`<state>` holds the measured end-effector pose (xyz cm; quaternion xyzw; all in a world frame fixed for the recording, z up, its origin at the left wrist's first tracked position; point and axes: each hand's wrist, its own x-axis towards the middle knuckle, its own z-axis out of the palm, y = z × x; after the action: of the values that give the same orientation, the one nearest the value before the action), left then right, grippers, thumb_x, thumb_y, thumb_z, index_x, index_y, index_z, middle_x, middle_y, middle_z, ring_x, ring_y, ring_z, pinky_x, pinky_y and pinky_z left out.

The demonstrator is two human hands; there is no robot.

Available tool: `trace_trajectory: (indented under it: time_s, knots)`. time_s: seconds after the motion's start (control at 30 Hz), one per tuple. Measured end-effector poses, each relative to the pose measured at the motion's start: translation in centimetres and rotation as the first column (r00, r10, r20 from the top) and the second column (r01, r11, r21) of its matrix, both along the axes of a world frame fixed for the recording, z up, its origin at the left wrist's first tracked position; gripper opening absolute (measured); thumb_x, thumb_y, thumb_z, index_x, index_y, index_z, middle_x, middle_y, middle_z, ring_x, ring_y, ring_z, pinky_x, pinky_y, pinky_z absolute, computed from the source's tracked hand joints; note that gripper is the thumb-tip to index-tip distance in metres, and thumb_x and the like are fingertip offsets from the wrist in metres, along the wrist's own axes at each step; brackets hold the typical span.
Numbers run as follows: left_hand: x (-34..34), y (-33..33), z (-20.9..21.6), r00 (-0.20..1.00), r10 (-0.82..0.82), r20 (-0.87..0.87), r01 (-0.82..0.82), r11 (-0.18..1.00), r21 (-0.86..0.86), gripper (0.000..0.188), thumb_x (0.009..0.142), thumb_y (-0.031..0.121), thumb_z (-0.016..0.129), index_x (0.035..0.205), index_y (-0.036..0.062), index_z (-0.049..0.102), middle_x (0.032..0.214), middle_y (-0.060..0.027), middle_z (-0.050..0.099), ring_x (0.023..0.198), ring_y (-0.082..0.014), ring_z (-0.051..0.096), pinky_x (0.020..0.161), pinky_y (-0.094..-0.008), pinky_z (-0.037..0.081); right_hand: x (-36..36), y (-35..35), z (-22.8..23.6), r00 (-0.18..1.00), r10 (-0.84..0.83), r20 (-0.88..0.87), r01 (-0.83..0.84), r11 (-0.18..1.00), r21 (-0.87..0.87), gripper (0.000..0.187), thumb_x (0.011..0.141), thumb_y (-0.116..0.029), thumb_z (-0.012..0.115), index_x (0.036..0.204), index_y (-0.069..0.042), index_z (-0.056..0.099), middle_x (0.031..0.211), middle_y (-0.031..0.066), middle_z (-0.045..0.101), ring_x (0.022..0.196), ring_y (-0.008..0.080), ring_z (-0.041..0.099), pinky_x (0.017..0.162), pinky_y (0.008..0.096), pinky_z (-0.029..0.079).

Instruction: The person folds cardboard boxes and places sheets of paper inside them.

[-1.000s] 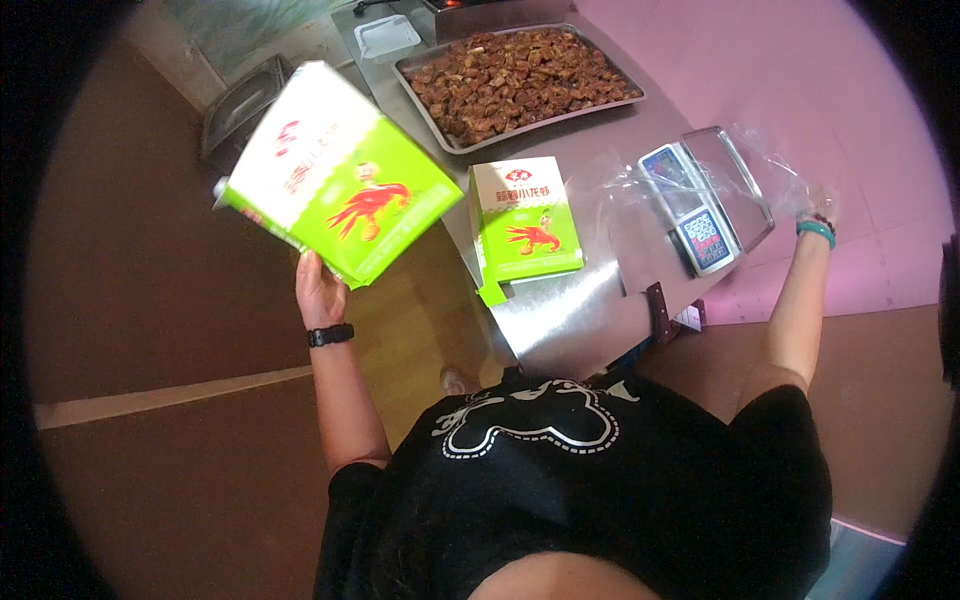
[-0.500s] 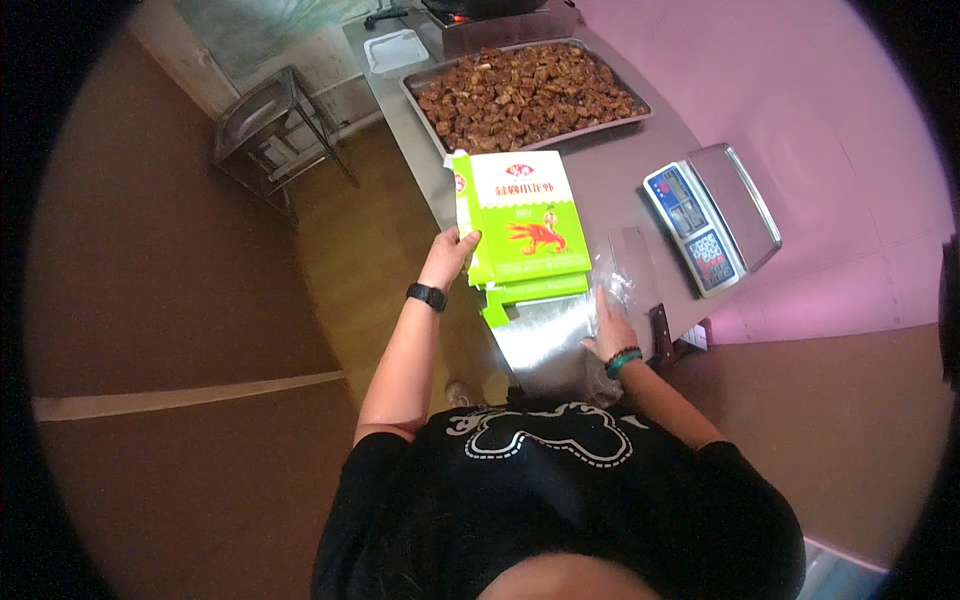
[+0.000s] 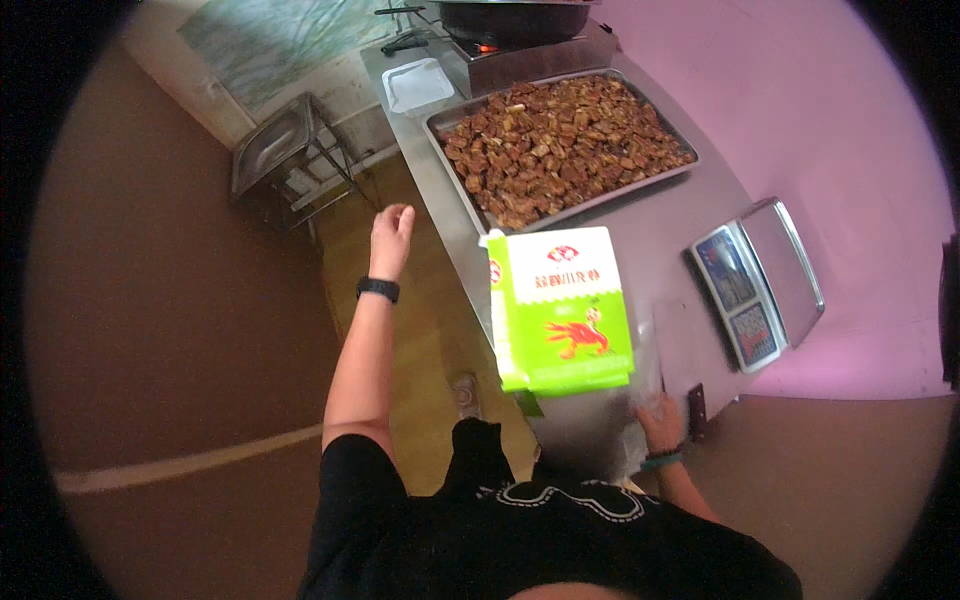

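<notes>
A flat green and white carton point(image 3: 562, 318) with a red crayfish picture lies near the close end of the steel table. Off the table's left edge, my left hand point(image 3: 391, 243) hangs in the air with a black band at its wrist, fingers drawn together around nothing. My right hand point(image 3: 662, 424) is at the near right of the carton, its fingers closed on a clear plastic bag point(image 3: 648, 365) and slightly blurred. Beside that hand lies a dark knife handle point(image 3: 697, 412).
A large tray of browned meat chunks point(image 3: 565, 150) stands beyond the carton. A scale point(image 3: 745, 285) sits at the right. Farther back are a white plastic tray point(image 3: 417, 86) and a dark pot point(image 3: 515, 22) on a burner. A metal stool point(image 3: 275, 145) stands left of the table.
My left hand has let go of the carton and moved left and away from the table. The right hand has drawn nearer to me, now with the plastic bag. The view has shifted.
</notes>
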<state>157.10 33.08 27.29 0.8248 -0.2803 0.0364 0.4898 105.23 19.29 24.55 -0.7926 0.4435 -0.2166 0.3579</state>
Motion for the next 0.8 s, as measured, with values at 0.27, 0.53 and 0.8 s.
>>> trace_trajectory:
  time_s: [0.27, 0.53, 0.8]
  knots:
    - [22.6, -11.8, -5.6, 0.952, 0.228, -0.206, -0.217, 0.973, 0.075, 0.066, 0.073, 0.042, 0.060, 0.113, -0.0088, 0.044, 0.110, -0.0275, 0.049, 0.103, -0.0381, 0.047, 0.087, -0.0403, 0.038, -5.4, 4.8, -10.6, 0.986, -0.144, -0.088, 0.163, 0.947, 0.278, 0.014, 0.072, -0.016, 0.053, 0.078, -0.003, 0.055, 0.076, 0.0060, 0.054, 0.069, 0.0168, 0.052, 0.062, 0.0297, 0.043]
    - [32.1, -19.6, -7.5, 0.835, 0.392, -0.386, -0.395, 0.916, 0.076, 0.063, 0.067, 0.042, 0.066, 0.100, -0.0093, 0.049, 0.100, -0.0274, 0.054, 0.097, -0.0386, 0.051, 0.084, -0.0409, 0.040, -6.4, 4.8, -10.0, 0.935, -0.352, -0.048, 0.314, 0.757, 0.573, 0.009, 0.077, -0.018, 0.053, 0.077, -0.009, 0.053, 0.068, 0.0055, 0.056, 0.061, 0.0214, 0.054, 0.053, 0.0353, 0.044]
    - [32.9, -18.2, -6.8, 0.663, 0.106, -0.741, -0.427, 0.867, -0.258, 0.019, 0.070, -0.004, 0.051, 0.087, -0.0118, 0.047, 0.080, -0.0252, 0.054, 0.052, -0.0289, 0.059, 0.036, -0.0354, 0.049, -0.6, 5.0, -7.0, 0.737, -0.667, 0.109, 0.349, 0.514, 0.783, 0.016, 0.077, -0.022, 0.053, 0.084, -0.007, 0.051, 0.067, 0.0068, 0.053, 0.054, 0.0207, 0.053, 0.043, 0.0312, 0.043]
